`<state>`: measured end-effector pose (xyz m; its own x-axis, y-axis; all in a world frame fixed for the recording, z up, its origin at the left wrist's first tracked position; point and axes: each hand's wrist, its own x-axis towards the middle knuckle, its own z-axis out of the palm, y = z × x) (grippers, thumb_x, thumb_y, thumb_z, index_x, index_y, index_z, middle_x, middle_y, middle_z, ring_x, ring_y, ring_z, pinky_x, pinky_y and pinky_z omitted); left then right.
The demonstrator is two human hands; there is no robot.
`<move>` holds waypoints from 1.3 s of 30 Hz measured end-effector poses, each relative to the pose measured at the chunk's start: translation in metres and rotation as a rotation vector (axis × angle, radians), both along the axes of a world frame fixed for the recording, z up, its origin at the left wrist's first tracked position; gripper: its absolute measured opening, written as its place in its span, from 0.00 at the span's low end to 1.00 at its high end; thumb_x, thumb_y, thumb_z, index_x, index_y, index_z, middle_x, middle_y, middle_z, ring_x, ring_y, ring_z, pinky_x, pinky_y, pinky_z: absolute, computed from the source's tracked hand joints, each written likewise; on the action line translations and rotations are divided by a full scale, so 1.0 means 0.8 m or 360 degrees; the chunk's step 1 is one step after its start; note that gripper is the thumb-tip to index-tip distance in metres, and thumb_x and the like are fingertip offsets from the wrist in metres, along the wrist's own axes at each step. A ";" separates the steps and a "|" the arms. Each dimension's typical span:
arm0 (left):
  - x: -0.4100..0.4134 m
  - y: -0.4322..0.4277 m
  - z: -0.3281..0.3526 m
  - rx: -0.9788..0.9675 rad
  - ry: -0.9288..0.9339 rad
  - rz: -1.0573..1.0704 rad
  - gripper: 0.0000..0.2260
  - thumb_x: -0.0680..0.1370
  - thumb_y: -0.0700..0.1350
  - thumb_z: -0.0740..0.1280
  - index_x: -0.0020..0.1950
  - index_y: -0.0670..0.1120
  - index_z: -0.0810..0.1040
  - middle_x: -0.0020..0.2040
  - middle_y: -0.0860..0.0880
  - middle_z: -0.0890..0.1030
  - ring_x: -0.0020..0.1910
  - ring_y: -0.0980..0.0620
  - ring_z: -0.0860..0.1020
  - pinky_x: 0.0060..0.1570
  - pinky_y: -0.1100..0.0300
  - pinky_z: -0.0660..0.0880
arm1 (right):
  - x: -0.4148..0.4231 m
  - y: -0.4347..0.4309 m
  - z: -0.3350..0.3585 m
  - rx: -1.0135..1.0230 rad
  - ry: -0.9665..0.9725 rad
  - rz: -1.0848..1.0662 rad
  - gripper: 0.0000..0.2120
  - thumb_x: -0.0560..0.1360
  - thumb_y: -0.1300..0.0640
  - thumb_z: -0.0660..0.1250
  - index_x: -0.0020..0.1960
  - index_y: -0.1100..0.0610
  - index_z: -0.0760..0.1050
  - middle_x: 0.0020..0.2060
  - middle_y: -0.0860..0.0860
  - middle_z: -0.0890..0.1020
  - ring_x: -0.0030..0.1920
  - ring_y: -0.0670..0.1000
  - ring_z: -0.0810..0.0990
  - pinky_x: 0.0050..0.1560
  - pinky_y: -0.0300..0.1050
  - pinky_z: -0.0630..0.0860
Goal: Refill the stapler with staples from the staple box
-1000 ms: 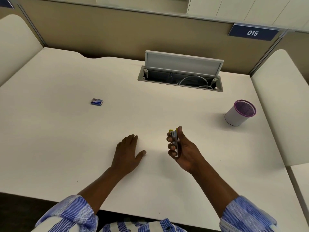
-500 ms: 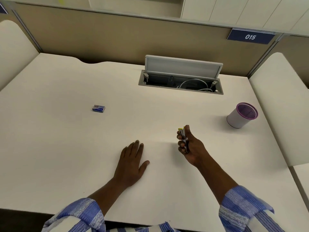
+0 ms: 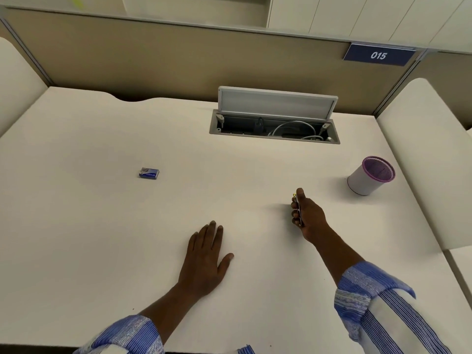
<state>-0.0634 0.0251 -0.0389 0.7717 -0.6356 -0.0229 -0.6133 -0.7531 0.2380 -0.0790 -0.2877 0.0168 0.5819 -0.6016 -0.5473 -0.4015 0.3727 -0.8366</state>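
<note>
My right hand (image 3: 310, 217) grips the small dark stapler (image 3: 298, 210) upright above the white desk (image 3: 102, 226). Left hand (image 3: 204, 261) flat, fingers spread, empty. Small blue staple box (image 3: 149, 172) lies well left.

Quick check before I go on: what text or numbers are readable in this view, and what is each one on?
"015": white digits on the dark blue sign fixed to the partition behind the desk.
Staple box: blue with light printing on top, too small and blurred to read.
Stapler in the right hand: no lettering visible.
Purple-rimmed cup: no lettering visible.
</note>
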 end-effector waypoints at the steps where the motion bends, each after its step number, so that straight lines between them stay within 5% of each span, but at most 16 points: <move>1: 0.000 0.000 -0.001 -0.0003 -0.0002 -0.0001 0.32 0.82 0.62 0.53 0.80 0.43 0.61 0.80 0.42 0.61 0.78 0.42 0.64 0.76 0.47 0.55 | 0.002 -0.002 -0.001 -0.0095 0.0022 0.0024 0.20 0.78 0.38 0.65 0.43 0.55 0.75 0.34 0.48 0.75 0.26 0.46 0.67 0.26 0.40 0.63; 6: 0.001 0.001 -0.005 -0.0002 0.0006 0.0000 0.32 0.82 0.63 0.51 0.81 0.44 0.60 0.81 0.42 0.59 0.79 0.43 0.61 0.77 0.47 0.55 | 0.008 -0.004 -0.009 -0.0568 0.0133 0.0187 0.22 0.78 0.40 0.66 0.43 0.59 0.72 0.36 0.56 0.76 0.28 0.52 0.70 0.30 0.44 0.68; 9: 0.001 0.001 -0.007 -0.0003 0.0015 0.0003 0.32 0.82 0.63 0.51 0.81 0.44 0.59 0.82 0.42 0.58 0.79 0.43 0.60 0.77 0.47 0.55 | 0.012 -0.003 -0.013 -0.0923 0.0260 0.0386 0.18 0.79 0.43 0.67 0.44 0.57 0.69 0.37 0.54 0.75 0.38 0.56 0.73 0.41 0.46 0.69; 13: 0.001 0.002 -0.007 -0.0004 0.0024 -0.0007 0.32 0.82 0.62 0.52 0.81 0.44 0.58 0.82 0.42 0.58 0.79 0.42 0.60 0.77 0.47 0.54 | 0.017 0.007 -0.014 -0.1345 0.0376 0.0547 0.14 0.77 0.49 0.71 0.49 0.59 0.71 0.47 0.54 0.75 0.45 0.55 0.74 0.44 0.45 0.67; 19: 0.001 0.002 -0.007 -0.0025 0.0026 -0.0013 0.32 0.82 0.62 0.54 0.81 0.44 0.59 0.81 0.42 0.58 0.79 0.42 0.61 0.76 0.46 0.55 | 0.022 0.014 -0.010 -0.1614 0.0593 0.0611 0.21 0.75 0.48 0.73 0.57 0.62 0.72 0.55 0.59 0.77 0.55 0.62 0.76 0.46 0.50 0.71; 33: 0.000 0.000 -0.007 0.0007 0.0031 0.0006 0.32 0.82 0.62 0.52 0.81 0.44 0.59 0.81 0.42 0.59 0.79 0.43 0.61 0.76 0.47 0.55 | 0.023 0.015 -0.006 -0.1712 0.0827 0.0569 0.34 0.71 0.37 0.74 0.59 0.64 0.70 0.55 0.61 0.77 0.56 0.64 0.76 0.49 0.54 0.74; 39: 0.023 -0.003 0.001 -0.0078 0.0057 -0.0052 0.32 0.82 0.61 0.54 0.80 0.43 0.60 0.81 0.43 0.58 0.80 0.44 0.59 0.77 0.45 0.60 | 0.012 0.046 0.001 -0.2257 0.0368 0.0670 0.27 0.75 0.43 0.70 0.63 0.64 0.74 0.55 0.61 0.79 0.55 0.64 0.78 0.53 0.57 0.75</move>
